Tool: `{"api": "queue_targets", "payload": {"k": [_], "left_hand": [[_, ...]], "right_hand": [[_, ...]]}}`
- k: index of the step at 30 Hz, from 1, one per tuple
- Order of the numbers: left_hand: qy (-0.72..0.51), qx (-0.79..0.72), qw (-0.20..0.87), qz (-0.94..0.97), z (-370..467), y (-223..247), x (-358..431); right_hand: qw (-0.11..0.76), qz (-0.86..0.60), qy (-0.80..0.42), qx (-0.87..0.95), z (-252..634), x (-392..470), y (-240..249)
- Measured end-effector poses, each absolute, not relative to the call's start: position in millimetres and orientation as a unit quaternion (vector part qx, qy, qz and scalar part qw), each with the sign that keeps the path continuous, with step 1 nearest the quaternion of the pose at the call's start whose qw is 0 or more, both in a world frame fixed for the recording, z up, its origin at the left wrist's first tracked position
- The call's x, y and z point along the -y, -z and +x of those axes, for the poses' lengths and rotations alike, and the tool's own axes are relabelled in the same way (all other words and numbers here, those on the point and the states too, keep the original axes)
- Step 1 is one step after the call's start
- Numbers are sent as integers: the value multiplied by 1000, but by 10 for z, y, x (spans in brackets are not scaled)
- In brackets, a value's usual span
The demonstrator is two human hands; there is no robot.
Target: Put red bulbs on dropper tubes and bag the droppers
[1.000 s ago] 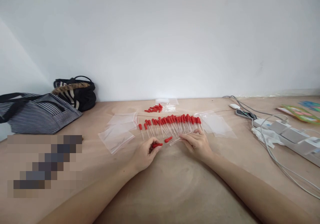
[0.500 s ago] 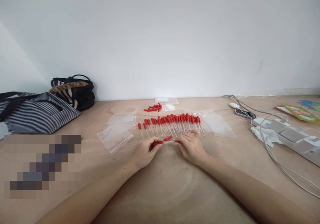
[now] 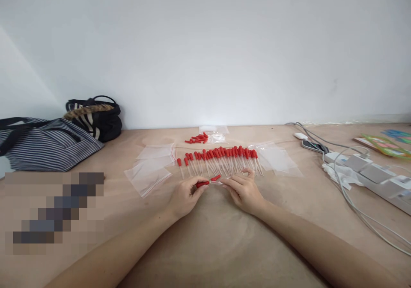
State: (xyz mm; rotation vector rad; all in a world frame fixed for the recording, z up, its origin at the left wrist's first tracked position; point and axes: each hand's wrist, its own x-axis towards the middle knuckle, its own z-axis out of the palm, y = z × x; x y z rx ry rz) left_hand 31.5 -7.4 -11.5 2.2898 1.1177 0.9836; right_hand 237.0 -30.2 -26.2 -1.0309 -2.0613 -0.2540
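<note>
My left hand (image 3: 184, 197) pinches a red rubber dropper bulb (image 3: 202, 184) between thumb and fingers. From the right, my right hand (image 3: 246, 193) grips a clear dropper tube (image 3: 217, 183), whose left end is at or very near the bulb's mouth; I cannot tell whether it is inside. Just behind that tube lies another red bulb (image 3: 216, 178). A row of droppers (image 3: 224, 152), red bulbs on clear stems, fans out beyond both hands. Farther back are a small heap of loose red bulbs (image 3: 199, 138) and several clear tubes (image 3: 216, 138) on a plastic bag.
Clear zip bags (image 3: 148, 176) lie left of the row, and more bags (image 3: 278, 159) to its right. Two fabric bags (image 3: 51, 144) stand at the far left. A power strip (image 3: 380, 179) with plugs and trailing cables occupies the right side, near colourful flat items (image 3: 387, 144).
The tube in my right hand has shifted slightly left and tilted, bringing its end up to the red bulb. My left hand has barely moved.
</note>
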Motion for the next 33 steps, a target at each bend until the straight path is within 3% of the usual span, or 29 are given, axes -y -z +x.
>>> {"api": "queue_targets", "payload": {"k": [9, 21, 33], "left_hand": [[-371, -399, 212, 812, 308, 167, 75], [-371, -384, 285, 796, 291, 258, 76], [-382, -351, 272, 810, 349, 277, 68]], "right_hand": [[417, -372, 73, 826, 2329, 331, 276], [361, -364, 92, 854, 2378, 328, 258], [394, -349, 88, 846, 2303, 304, 261]]}}
